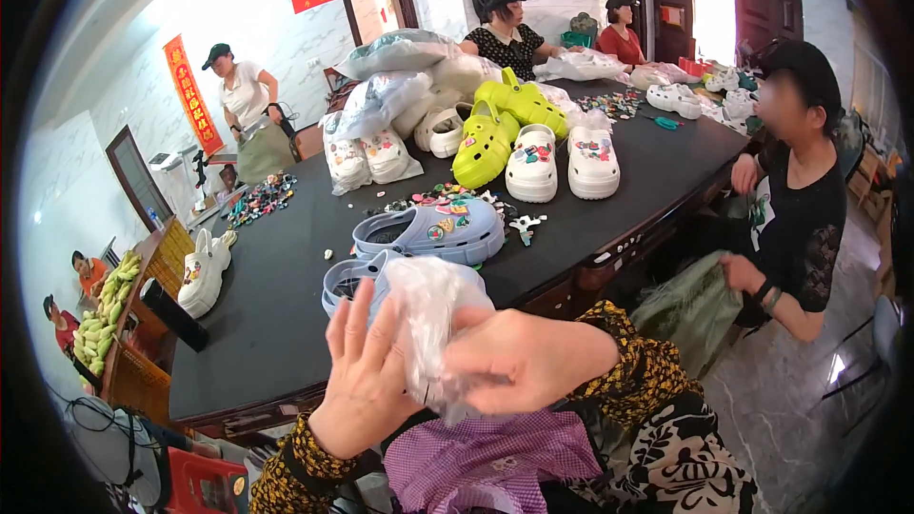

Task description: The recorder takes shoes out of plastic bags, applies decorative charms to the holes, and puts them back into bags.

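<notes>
My left hand (367,371) has its fingers stretched upward and spread, its edge against a crumpled clear plastic bag (419,309). The fingers of my right hand (528,362) are closed on the bag's lower part. Just beyond my hands, two light blue clogs lie on the dark table. The farther blue clog (466,228) bears several colourful charms; the nearer blue clog (347,276) is partly hidden behind the bag. Past them stand a white clog (531,164), another white clog (593,164) and a lime green pair (484,148), all with charms or holes showing.
Bagged clogs (381,109) are heaped mid-table, with loose charms (262,202) in piles. A lone white clog (203,274) and a black cylinder (173,314) are at left. A co-worker (800,190) sits close at right, holding a green sack (685,314). Others work farther back.
</notes>
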`<control>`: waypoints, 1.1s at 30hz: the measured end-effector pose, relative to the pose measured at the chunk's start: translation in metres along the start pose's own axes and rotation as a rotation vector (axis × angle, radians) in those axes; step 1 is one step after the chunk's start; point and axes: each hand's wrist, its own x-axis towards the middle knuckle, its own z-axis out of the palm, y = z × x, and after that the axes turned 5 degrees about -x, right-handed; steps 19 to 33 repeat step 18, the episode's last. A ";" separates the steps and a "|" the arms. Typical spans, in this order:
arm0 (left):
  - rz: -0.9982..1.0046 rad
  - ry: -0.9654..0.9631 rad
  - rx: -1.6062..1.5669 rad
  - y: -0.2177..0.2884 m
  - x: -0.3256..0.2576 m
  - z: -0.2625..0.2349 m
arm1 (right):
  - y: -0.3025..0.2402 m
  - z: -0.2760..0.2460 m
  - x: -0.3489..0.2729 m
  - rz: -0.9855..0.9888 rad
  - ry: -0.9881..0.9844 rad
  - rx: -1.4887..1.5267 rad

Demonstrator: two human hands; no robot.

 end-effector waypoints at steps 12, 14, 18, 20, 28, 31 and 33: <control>-0.471 0.227 -0.560 -0.020 -0.010 0.005 | 0.011 0.002 -0.005 0.053 0.447 -0.297; -0.553 0.374 -0.622 -0.032 -0.007 0.008 | -0.006 0.002 -0.009 0.071 0.457 -0.243; -0.628 0.491 -0.627 -0.042 0.002 0.004 | -0.022 0.016 -0.012 0.152 0.216 -0.014; -0.628 0.491 -0.627 -0.042 0.002 0.004 | -0.022 0.016 -0.012 0.152 0.216 -0.014; -0.628 0.491 -0.627 -0.042 0.002 0.004 | -0.022 0.016 -0.012 0.152 0.216 -0.014; -0.628 0.491 -0.627 -0.042 0.002 0.004 | -0.022 0.016 -0.012 0.152 0.216 -0.014; -0.628 0.491 -0.627 -0.042 0.002 0.004 | -0.022 0.016 -0.012 0.152 0.216 -0.014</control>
